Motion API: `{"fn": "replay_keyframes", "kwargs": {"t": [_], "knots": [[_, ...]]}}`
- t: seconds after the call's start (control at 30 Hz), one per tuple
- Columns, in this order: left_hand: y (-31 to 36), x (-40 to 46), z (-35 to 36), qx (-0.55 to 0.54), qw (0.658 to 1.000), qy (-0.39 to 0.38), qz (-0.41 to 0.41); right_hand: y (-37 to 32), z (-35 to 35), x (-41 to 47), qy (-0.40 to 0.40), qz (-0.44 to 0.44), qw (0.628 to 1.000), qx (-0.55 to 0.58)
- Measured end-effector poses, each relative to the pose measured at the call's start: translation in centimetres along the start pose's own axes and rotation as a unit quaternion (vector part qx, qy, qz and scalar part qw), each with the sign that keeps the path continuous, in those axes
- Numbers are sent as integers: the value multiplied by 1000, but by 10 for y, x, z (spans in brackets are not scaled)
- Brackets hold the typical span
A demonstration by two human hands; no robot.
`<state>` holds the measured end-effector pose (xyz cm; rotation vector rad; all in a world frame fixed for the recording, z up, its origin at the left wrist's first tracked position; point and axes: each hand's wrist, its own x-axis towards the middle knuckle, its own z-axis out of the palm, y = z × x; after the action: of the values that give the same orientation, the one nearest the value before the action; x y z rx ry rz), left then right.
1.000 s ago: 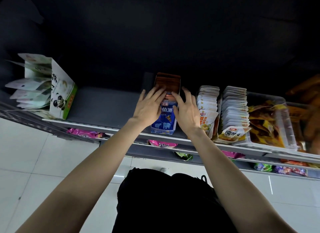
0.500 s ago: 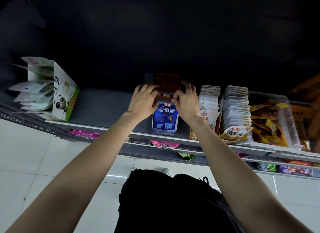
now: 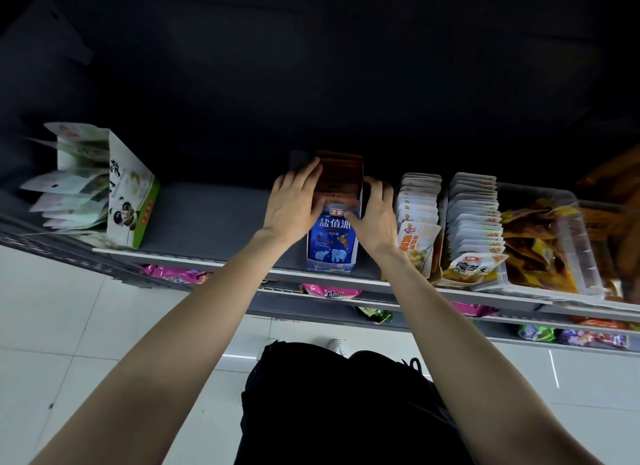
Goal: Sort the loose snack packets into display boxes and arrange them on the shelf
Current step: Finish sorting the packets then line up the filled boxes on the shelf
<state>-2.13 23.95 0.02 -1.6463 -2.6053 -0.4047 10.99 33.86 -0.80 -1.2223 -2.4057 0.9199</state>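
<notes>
Both hands frame a blue display box [image 3: 331,243] that stands upright on the grey shelf [image 3: 207,218], near its front edge. The box front carries white polar bears and Chinese lettering, and a row of brown snack packets [image 3: 341,173] stands packed inside it. The left hand [image 3: 294,205] lies against the box's left side, fingers fairly straight and reaching along the packets. The right hand [image 3: 375,215] is on the right side, its thumb across the top of the blue front and its fingers curled round the box edge. Just beside it to the right stand two rows of white packets [image 3: 417,215], then a clear bin [image 3: 568,236] of orange-yellow snacks. Well apart on the left sits a panda-printed box [image 3: 130,205] with pale packets fanning out. Pink packets [image 3: 175,276] show on the lower shelf.
</notes>
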Motion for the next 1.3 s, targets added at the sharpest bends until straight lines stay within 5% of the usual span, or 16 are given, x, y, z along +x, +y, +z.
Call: {"fn": "replay_keyframes", "kwargs": {"t": [0.13, 0.33, 0.53, 0.63, 0.83, 1.1, 1.3], "knots": [[4, -4, 10, -13, 998, -61, -29, 5, 2, -13, -1, 13, 999, 31], [0, 5, 7, -57, 998, -12, -29, -1, 0, 3, 56, -89, 994, -31], [2, 19, 4, -40, 997, -51, -43, -8, -4, 33, -45, -110, 984, -134], [3, 12, 7, -119, 991, -19, -57, -8, -10, 31, -40, -118, 985, -115], [3, -16, 15, -405, 866, -115, -271, 2, -6, -16, -44, 75, 996, 6], [25, -26, 18, -305, 921, -151, -190, -6, 4, -28, -87, 60, 962, -253], [39, -23, 20, -289, 931, -155, -161, 0, -8, -37, -77, 83, 978, -177]]}}
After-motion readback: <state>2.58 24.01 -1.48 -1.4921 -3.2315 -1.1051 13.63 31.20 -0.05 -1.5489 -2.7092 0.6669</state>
